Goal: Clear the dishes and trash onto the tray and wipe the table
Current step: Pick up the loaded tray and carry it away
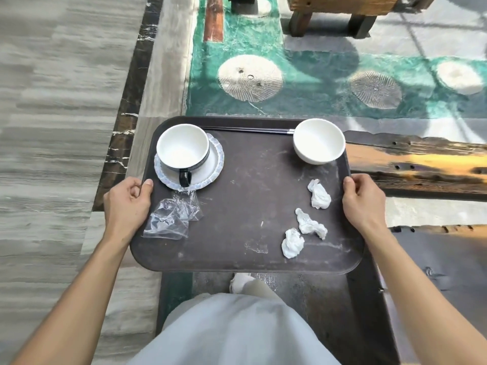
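The dark brown tray [245,206] is held level in the air above the floor. The left hand [126,204] grips its left edge, thumb on the rim, fingers curled beneath; the right hand [365,201] grips the right edge likewise. Both forearms extend forward. On the tray: a black-handled cup [183,151] on a saucer [210,167] far left, a white bowl [319,140] far right, black chopsticks [247,130] along the far rim, a clear plastic wrapper [171,217] near left, and three crumpled tissues [307,223] near right.
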Tool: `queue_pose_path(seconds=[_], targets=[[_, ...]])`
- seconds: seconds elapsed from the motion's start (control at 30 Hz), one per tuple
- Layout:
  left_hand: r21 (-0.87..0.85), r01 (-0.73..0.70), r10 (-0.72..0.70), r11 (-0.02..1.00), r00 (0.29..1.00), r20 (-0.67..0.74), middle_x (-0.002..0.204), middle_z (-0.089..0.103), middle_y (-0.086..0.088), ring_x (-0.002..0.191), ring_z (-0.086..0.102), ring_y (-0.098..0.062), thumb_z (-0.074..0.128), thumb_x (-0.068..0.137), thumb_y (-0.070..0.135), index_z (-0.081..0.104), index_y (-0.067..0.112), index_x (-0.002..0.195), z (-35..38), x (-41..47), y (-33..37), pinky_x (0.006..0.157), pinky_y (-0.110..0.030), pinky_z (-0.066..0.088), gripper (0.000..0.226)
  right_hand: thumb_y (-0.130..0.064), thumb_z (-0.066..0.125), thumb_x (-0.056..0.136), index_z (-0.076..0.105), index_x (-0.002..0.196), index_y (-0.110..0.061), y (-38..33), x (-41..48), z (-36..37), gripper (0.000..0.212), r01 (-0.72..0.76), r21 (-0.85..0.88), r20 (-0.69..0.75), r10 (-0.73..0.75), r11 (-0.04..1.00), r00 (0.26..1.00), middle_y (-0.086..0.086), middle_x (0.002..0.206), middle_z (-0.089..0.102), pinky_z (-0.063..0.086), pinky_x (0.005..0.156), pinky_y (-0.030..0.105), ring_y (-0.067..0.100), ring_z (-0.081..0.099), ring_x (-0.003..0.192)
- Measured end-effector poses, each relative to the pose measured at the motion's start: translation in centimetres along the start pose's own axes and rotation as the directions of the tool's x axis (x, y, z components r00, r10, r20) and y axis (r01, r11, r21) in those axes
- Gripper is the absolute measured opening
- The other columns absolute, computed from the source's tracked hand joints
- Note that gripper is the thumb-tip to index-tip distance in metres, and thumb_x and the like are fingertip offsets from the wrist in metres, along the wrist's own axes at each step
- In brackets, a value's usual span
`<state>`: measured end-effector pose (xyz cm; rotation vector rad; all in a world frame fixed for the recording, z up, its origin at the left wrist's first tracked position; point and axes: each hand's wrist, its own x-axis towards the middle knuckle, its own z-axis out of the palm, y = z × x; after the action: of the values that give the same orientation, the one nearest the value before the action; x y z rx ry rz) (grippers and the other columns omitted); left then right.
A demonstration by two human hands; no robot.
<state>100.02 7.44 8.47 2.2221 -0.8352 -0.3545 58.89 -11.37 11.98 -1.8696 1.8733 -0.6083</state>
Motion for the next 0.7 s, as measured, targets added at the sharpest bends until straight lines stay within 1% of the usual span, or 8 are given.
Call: queue_pose_path(seconds=[0.13,0.2,0.27,0.33,0.53,0.7], targets=[[-0.007,0.013,-0.013,1.0,0.999,-0.029,0.062,0.057,-0.023,0.055,0.043,-0.024,0.064,0.094,0.032,0.06,0.008,0.075,2.0,3.6,2.5,0.064,-0.037,0.038,0.031,-0.024,0.046,0.1,0.062,0.105,-0.002,-1.4,6.2,0.5,0.028,0.035,-0.014,0.017,-0.035,0.999,0.999,0.019,0.101,0.069,0.037,0.08,0.035,0.037,0.061,0.099],[-0.004,0.011,-0.012,1.0,0.999,-0.033,0.062,0.057,-0.023,0.056,0.045,-0.028,0.063,0.094,0.034,0.059,0.007,0.075,2.7,5.7,3.6,0.063,-0.037,0.041,0.034,-0.023,0.046,0.1,0.062,0.105,-0.002,-2.0,8.7,0.8,0.027,0.037,-0.016,0.021,-0.036,0.999,0.999,0.02,0.101,0.069,0.038,0.081,0.036,0.038,0.061,0.098],[-0.001,0.015,-0.015,1.0,0.999,-0.032,0.061,0.056,-0.022,0.058,0.049,-0.034,0.062,0.093,0.037,0.059,0.007,0.074,3.5,8.2,4.5,0.066,-0.038,0.043,0.035,-0.024,0.046,0.1,0.061,0.105,-0.001,-2.8,11.3,1.6,0.028,0.032,-0.01,0.031,-0.032,0.999,0.999,0.021,0.102,0.069,0.038,0.081,0.037,0.038,0.06,0.099],[0.006,0.021,-0.02,1.0,0.999,-0.033,0.062,0.057,-0.021,0.061,0.052,-0.036,0.062,0.093,0.037,0.06,0.007,0.075,4.2,10.8,5.2,0.067,-0.037,0.042,0.035,-0.024,0.046,0.1,0.061,0.106,-0.002,-3.7,13.8,2.6,0.028,0.028,-0.002,0.042,-0.028,1.0,0.999,0.02,0.104,0.068,0.04,0.082,0.038,0.038,0.06,0.099],[0.017,0.012,-0.012,1.0,1.0,-0.018,0.061,0.058,-0.019,0.063,0.055,-0.037,0.061,0.093,0.038,0.061,0.008,0.077,6.3,19.5,6.5,0.07,-0.038,0.045,0.034,-0.025,0.046,0.1,0.061,0.11,-0.001,-7.3,20.7,5.9,0.03,-0.002,0.0,0.035,0.002,1.0,0.999,0.021,0.107,0.068,0.04,0.085,0.037,0.038,0.06,0.103],[0.006,0.0,0.0,1.0,1.0,-0.005,0.061,0.058,-0.018,0.061,0.053,-0.035,0.062,0.093,0.038,0.06,0.008,0.075,7.4,28.4,7.9,0.068,-0.039,0.046,0.035,-0.026,0.046,0.1,0.061,0.109,-0.002,-11.6,26.7,8.5,0.03,-0.026,-0.003,0.017,0.026,1.0,1.0,0.02,0.107,0.069,0.041,0.085,0.036,0.037,0.06,0.103]])
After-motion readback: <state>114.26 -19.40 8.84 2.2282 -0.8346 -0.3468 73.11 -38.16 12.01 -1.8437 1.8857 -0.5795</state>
